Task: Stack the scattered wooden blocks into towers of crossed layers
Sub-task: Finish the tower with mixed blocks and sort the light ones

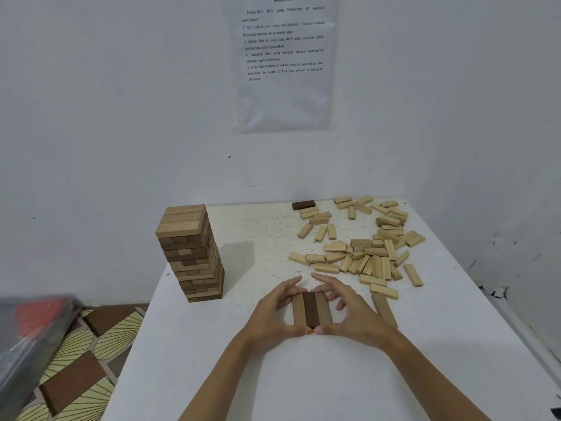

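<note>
Left hand [273,311] and right hand [356,319] clasp a three-block row [312,309] (dark middle), fingers curled round it. Tower [189,253] at ten o'clock.

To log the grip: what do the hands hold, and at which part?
The left hand and right hand hold a row of three blocks: thumbs at its near end, fingers curled along its outer sides.

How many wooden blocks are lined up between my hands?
3 in the row: a light block on the left, a dark block in the middle, a tan block on the right, touching. Another might be covered.
</note>
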`<state>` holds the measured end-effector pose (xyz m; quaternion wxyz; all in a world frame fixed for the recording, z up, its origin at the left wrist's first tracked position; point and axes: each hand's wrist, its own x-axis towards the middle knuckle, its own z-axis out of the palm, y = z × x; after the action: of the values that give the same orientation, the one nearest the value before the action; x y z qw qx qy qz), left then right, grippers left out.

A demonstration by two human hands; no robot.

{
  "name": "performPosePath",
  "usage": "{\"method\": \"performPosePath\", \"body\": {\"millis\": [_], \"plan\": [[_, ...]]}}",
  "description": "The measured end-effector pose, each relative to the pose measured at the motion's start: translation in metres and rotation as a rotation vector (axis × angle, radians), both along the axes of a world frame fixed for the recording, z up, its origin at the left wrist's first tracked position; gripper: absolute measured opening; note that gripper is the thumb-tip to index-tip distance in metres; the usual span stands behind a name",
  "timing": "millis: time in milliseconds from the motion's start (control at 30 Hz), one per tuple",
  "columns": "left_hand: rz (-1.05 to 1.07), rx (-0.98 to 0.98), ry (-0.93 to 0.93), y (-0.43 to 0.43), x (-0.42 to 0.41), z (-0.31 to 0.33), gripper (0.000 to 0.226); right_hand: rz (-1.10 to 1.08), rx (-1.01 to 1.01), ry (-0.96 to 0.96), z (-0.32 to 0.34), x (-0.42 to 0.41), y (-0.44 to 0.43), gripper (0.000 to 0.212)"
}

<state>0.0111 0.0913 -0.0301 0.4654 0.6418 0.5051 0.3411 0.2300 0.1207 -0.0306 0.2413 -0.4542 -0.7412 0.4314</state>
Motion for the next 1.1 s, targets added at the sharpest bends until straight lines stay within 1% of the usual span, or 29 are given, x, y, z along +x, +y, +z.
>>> {"method": "performPosePath", "body": {"millis": [67, 200, 267, 467, 900, 1100], "plan": [[0.001, -0.003, 0.001, -0.0009, 0.0001, -0.0008, 0.094, 0.005, -0.004, -0.004, -0.001, 0.0006, 0.0009, 0.098], [0.006, -0.014, -0.01, -0.0012, 0.0003, -0.0009, 0.097, -0.024, -0.021, -0.025, -0.0051, 0.0007, 0.0024, 0.109], [-0.001, -0.017, -0.01, -0.0008, 0.0004, -0.0008, 0.098, -0.026, -0.018, -0.035, -0.0068, 0.001, 0.0028, 0.109], [-0.004, -0.012, -0.012, 0.0001, 0.0003, -0.0012, 0.094, 0.008, -0.008, -0.011, -0.0034, 0.001, 0.0017, 0.097], [-0.009, -0.005, -0.002, 0.0009, 0.0005, -0.0001, 0.092, 0.014, 0.007, -0.003, -0.0015, 0.0021, 0.0005, 0.085], [0.005, -0.021, -0.018, 0.0007, 0.0, -0.0004, 0.093, -0.002, 0.015, 0.004, -0.0015, 0.0018, -0.0006, 0.086]]}}
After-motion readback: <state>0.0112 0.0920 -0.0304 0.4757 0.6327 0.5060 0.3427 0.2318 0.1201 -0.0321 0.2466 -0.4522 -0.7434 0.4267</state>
